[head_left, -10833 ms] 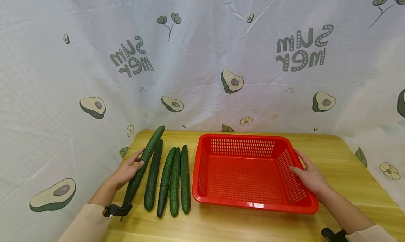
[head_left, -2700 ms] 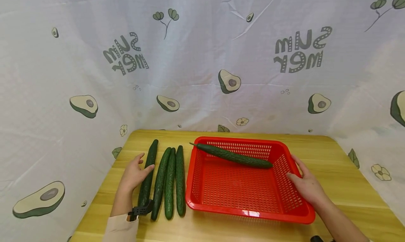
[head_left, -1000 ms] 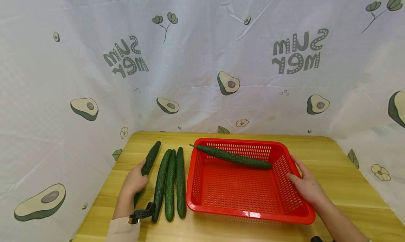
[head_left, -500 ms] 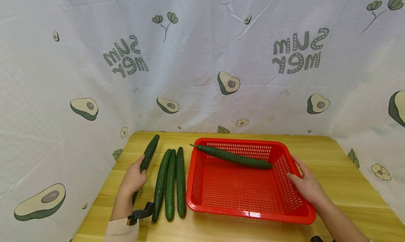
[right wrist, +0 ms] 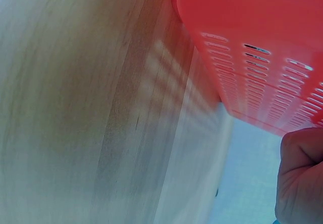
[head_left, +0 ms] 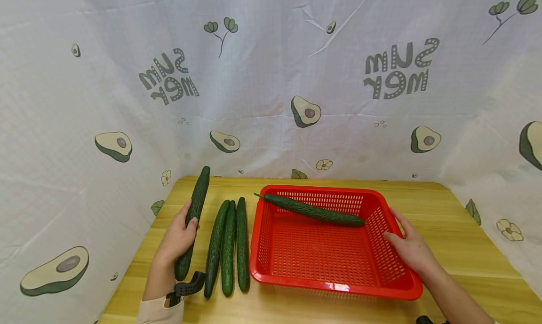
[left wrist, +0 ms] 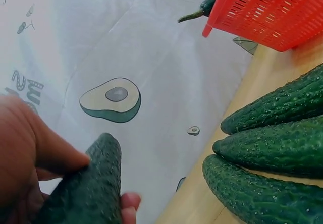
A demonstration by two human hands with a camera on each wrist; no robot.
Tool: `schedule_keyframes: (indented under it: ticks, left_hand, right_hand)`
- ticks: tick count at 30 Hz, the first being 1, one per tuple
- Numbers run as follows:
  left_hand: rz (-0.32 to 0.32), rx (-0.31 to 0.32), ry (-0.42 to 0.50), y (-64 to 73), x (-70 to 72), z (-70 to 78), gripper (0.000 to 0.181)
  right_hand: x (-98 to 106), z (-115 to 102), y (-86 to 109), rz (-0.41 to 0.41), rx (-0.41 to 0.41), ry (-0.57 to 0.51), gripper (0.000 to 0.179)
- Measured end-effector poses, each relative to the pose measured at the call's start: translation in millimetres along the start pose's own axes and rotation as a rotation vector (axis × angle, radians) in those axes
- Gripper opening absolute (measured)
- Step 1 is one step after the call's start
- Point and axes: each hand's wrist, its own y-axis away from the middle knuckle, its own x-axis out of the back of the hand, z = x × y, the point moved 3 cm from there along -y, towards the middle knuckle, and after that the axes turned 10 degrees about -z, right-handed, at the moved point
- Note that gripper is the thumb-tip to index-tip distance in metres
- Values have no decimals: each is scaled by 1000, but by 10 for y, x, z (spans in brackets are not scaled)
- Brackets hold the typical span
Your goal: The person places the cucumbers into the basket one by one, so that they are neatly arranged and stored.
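Only head view, held cucumber (head_left: 197, 202), both ends

The shallow rectangular red basket (head_left: 305, 281) with slotted walls looks like moulded plastic, smooth and glossy, with bright highlights along its front rim. The leftmost long dark green cucumber (head_left: 199, 192) has a bumpy, fairly dull skin, while the three slender green cucumbers (head_left: 227, 248) lying together look knobbly, with a light shine on their bumps. The long green cucumber across the basket (head_left: 315, 211) is rough-skinned too. The yellowish tabletop (head_left: 449, 230) shows wood grain under a smooth, softly reflective finish. The white avocado-printed hanging (head_left: 262, 79) is thin, creased cloth, mostly matt; the cream sleeve (head_left: 161, 312) is matt fabric.
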Motion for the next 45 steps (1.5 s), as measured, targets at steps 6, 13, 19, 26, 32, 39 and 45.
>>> schedule_keyframes:
  ticks: [6,13,19,26,32,39,45]
  left_hand:
    - [49,-38,71,-10,-32,56,68]
    - [71,-117,-4,-6,-92,189,77]
    - [47,-250,-19,32,-183,329,72]
    - [-10,-361,21,38,-283,498,71]
    - [-32,-431,-94,-3,-344,723,70]
    - [-126,-485,-153,-55,-437,1038,67]
    - [-200,-554,-212,-114,-549,1271,64]
  right_hand:
    - [-3,-4,6,5,5,7,75]
    - [1,3,0,6,-5,11,75]
    - [-1,-8,12,6,-6,22,75]
    - [-13,-18,12,7,8,16,75]
    - [-6,-2,3,4,9,4,75]
    - [1,7,2,3,12,-2,75]
    - [-7,-2,6,11,9,2,76]
